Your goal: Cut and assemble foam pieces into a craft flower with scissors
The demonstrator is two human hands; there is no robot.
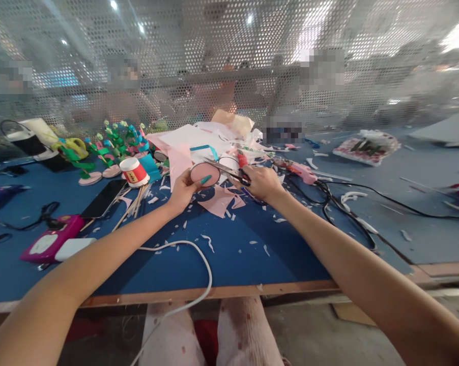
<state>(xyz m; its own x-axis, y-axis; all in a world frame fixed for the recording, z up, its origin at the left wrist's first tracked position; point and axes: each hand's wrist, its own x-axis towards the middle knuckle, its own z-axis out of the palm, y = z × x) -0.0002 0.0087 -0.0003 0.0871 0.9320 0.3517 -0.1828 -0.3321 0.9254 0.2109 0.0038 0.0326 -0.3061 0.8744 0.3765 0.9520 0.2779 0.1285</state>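
My left hand (183,191) pinches a round pink disc (204,174) by its left side, the thumb with its teal nail lying across the face. In my right hand (265,182) is a pair of scissors (229,172), fingers wrapped round the dark handles. The blades point left and reach the upper right edge of the disc; whether they touch it I cannot tell. Just below lies a cut piece of pink paper (220,202) among small white scraps. Behind both hands is a heap of pink and white sheets (191,138).
A red and white paper cup (134,173), thin sticks (138,203), a phone (103,199) and a magenta power strip (59,239) lie to the left. Green ribbon stems on pink discs (90,178) stand behind. At right are a pink glue gun (304,173) and black cables. A white cable (204,262) crosses the front edge.
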